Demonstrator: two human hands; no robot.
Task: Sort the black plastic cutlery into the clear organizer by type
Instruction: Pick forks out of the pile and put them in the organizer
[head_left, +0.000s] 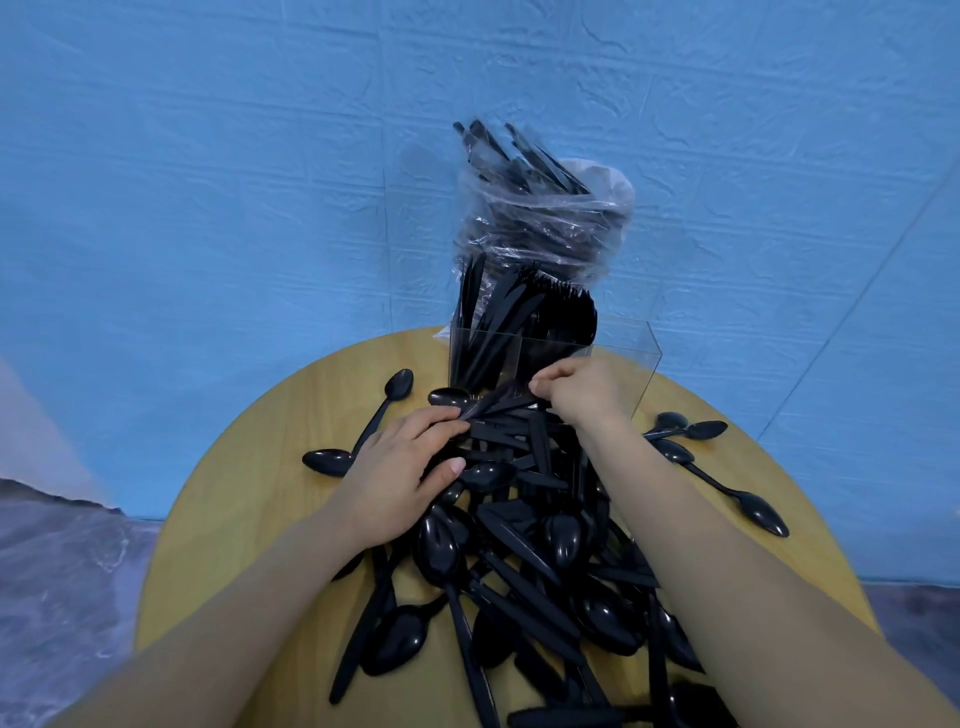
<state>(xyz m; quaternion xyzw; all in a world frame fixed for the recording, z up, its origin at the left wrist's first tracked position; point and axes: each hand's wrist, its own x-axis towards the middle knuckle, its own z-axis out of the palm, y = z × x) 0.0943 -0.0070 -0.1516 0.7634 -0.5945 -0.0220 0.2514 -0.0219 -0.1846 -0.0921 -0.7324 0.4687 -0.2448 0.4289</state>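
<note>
A big heap of black plastic cutlery (524, 551) covers the middle of the round wooden table (234, 525). The clear organizer (631, 358) stands at the far edge, with knives and forks upright in its left compartments. My left hand (400, 478) lies on the heap's far left part, its fingertips touching a blurred fork (498, 397). My right hand (576, 392) is just in front of the organizer, fingers curled and pinching that same fork at its head end. The organizer's right compartment looks bare.
A clear plastic bag (540, 218) stuffed with more black cutlery leans behind the organizer. Loose spoons lie at the table's left (327, 461) and right (758, 506). A wrinkled blue sheet (208, 208) forms the backdrop.
</note>
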